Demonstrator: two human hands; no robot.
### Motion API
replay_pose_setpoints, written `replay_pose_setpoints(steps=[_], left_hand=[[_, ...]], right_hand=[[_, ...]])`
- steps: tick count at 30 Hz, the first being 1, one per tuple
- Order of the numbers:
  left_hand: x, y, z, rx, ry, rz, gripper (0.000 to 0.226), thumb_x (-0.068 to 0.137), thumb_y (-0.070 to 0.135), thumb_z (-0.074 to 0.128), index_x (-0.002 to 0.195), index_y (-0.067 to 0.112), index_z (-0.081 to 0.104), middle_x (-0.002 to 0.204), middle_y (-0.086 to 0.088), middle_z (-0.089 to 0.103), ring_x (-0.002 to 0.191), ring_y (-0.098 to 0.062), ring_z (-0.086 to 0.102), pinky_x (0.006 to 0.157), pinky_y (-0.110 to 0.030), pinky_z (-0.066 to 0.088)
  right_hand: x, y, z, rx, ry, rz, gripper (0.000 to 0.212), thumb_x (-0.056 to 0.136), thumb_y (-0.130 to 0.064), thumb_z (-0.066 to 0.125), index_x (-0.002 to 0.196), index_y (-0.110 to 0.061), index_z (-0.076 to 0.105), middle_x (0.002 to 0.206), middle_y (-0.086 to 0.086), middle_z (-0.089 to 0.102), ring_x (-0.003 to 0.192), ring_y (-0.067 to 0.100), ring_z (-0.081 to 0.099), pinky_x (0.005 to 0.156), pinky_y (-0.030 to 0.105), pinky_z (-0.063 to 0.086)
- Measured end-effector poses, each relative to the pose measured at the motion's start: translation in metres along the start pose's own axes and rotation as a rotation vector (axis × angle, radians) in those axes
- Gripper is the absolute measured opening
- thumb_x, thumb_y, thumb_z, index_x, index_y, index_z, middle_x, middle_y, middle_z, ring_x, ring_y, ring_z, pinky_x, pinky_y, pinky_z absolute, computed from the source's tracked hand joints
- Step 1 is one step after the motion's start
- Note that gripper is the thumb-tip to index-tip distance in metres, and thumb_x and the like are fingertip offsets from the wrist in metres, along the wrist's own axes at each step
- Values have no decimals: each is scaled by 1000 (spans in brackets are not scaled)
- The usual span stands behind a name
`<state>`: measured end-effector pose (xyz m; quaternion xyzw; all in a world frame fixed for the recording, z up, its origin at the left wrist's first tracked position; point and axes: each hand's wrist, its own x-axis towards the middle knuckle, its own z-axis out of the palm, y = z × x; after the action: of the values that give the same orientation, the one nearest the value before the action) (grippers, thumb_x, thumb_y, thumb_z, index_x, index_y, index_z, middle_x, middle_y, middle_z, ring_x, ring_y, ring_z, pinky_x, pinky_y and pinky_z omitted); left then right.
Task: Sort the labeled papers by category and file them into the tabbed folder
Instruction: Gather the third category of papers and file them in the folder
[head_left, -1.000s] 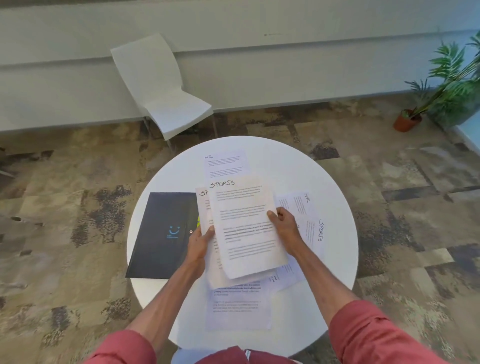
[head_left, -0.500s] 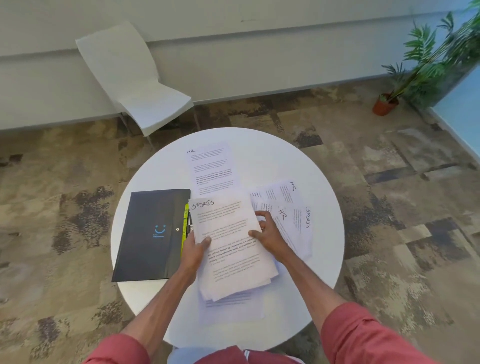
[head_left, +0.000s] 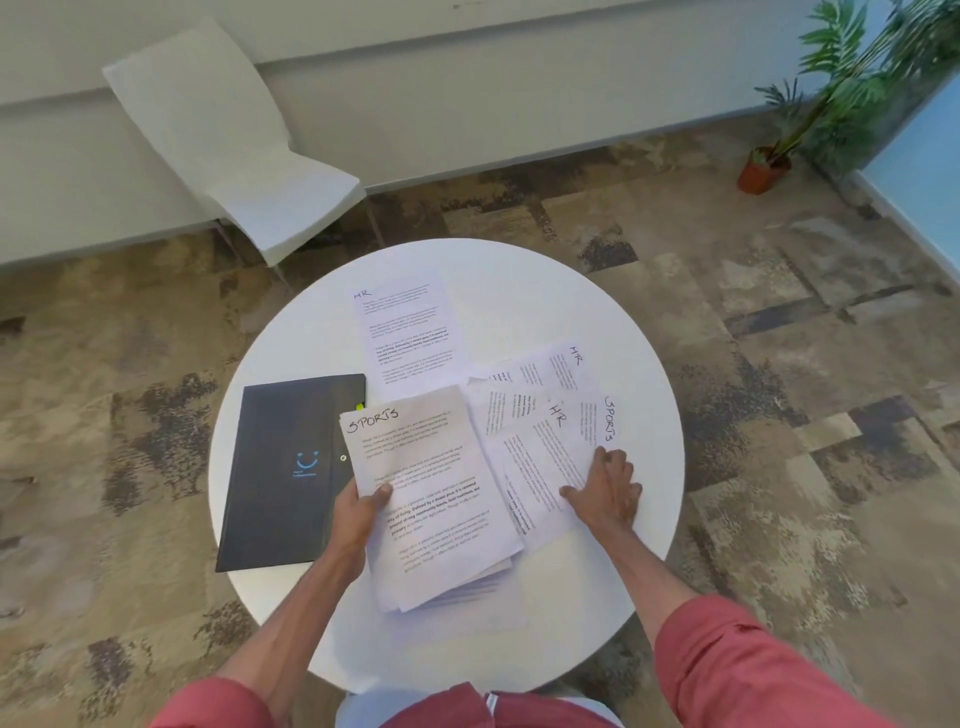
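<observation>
The right hand (head_left: 605, 486) has let go of the SPORTS sheet it was helping to hold a second ago and has crossed to the loose papers (head_left: 540, 410) at 3 o'clock on the table (head_left: 519, 291). It now lies palm down on them with its fingers spread. The left hand (head_left: 361, 512) keeps the stack (head_left: 441, 499) near 6 o'clock, thumb pinching its left edge from above. That sheet seems sorted, and the person is likely reaching for the next, probably one marked HR.

The black folder (head_left: 280, 467) lies closed at 9 o'clock, its right edge under the stack. Only a yellow-green tab (head_left: 359, 406) peeps out, so its sections are hidden. A single HR sheet (head_left: 410, 332) lies at 12 o'clock. Labels below the stack's top page are covered, and the printed text is too small to read.
</observation>
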<state>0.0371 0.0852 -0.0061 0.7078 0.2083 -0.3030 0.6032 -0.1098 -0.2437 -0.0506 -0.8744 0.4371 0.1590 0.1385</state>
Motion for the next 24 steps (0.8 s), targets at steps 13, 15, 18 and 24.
replay_pose_setpoints(steps=[13,15,18,24], left_hand=[[-3,9,-17,-101,34,-22,29,102,8,69,129,15,71,118,-8,82,106,-37,77,87,-51,63],[-4,10,-22,-127,49,-27,28,100,8,70,127,17,72,116,-6,82,104,-34,78,83,-47,62],[-3,10,-32,-151,68,-41,31,99,6,71,128,17,73,116,-5,82,105,-34,78,81,-45,62],[-3,10,-48,-180,86,-50,35,98,2,70,130,14,71,119,-8,81,107,-37,77,83,-46,62]], right_hand=[[43,-3,-20,197,-129,-205,20,95,-6,53,109,-18,63,117,11,66,111,37,63,87,42,48],[52,-8,-28,198,-142,-315,21,96,-6,51,101,-22,61,106,11,72,101,38,67,76,41,51],[61,-29,-38,124,-118,-462,26,102,-7,50,115,-21,67,112,13,71,103,37,68,77,39,47],[69,-91,-41,-29,-144,-696,27,108,-14,47,126,-20,66,127,8,67,125,30,53,99,46,40]])
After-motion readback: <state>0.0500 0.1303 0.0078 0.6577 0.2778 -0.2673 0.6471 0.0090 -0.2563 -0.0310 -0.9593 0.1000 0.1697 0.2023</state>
